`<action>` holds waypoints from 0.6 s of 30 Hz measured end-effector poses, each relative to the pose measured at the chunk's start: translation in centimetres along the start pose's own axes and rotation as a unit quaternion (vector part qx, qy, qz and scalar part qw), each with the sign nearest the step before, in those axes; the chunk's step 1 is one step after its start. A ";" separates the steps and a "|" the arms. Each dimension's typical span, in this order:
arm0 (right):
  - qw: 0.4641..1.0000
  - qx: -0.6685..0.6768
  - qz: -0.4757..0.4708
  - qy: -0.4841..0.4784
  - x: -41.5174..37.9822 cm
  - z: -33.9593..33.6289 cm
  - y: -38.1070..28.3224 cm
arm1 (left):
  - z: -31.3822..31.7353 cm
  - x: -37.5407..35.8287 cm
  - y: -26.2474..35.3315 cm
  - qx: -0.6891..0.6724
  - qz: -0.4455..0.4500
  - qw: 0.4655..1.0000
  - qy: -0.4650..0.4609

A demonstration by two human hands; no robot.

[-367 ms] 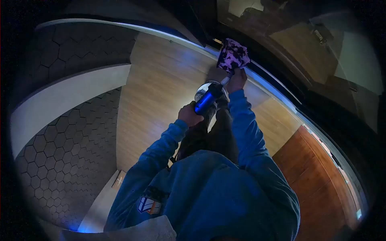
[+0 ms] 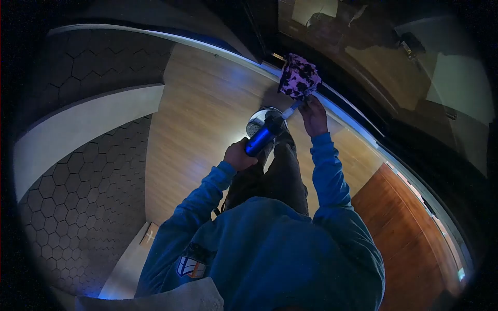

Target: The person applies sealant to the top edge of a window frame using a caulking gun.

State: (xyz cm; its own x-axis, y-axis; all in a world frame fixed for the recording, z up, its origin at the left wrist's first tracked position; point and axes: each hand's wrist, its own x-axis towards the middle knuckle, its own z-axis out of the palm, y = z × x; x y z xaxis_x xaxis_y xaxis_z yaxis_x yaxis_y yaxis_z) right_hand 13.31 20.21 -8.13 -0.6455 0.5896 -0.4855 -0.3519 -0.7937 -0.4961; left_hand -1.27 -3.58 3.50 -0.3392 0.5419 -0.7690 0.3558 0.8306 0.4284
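My left hand [image 2: 239,155] is wrapped round the lower end of a blue cylindrical handle [image 2: 260,141], held at a slant in front of my legs. A dark collar [image 2: 275,122] and a pale, narrow neck [image 2: 291,110] continue from it up and to the right. At the far end is a purple and black patterned cloth piece [image 2: 300,76], hiding whatever is under it. My right hand [image 2: 315,118] has its fingertips closed at the cloth's lower edge, beside the neck; the fingers are partly hidden.
Below the handle, a round object with a shiny rim [image 2: 254,127] shows near my feet on the wood-look floor [image 2: 197,109]. A dark glass panel [image 2: 363,57] runs along the upper right. Hexagonal tiles [image 2: 78,181] and a pale curved ledge [image 2: 98,111] lie left, a brown wooden panel [image 2: 404,233] right.
My right hand has shifted right and slightly down, and its forearm stands farther from the handle. My left hand and the handle have moved a little left and down.
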 end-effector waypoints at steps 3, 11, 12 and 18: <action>0.996 -0.084 -0.031 -0.004 0.3 -0.9 -0.4 | 0.8 -0.1 -0.6 -0.006 0.002 1.000 0.025; 0.999 -0.032 0.014 0.002 1.5 -0.5 -1.1 | 0.4 -0.6 -0.8 -0.047 0.015 0.998 0.045; 0.999 -0.032 0.014 0.002 1.7 -0.8 -1.0 | 0.5 -0.7 -1.0 -0.055 0.025 0.997 0.053; 0.992 -0.124 0.013 0.033 1.7 0.1 -2.1 | 0.3 -1.2 -0.6 -0.073 0.026 0.995 0.060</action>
State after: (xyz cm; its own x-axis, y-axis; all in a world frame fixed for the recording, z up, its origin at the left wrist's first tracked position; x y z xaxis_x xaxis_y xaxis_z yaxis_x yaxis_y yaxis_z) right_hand 12.88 22.86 -7.84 -0.6034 0.5846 -0.5423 -0.1531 -0.7524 -0.6407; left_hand -0.83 -4.72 4.07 -0.4280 0.5888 -0.6856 0.2485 0.8061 0.5371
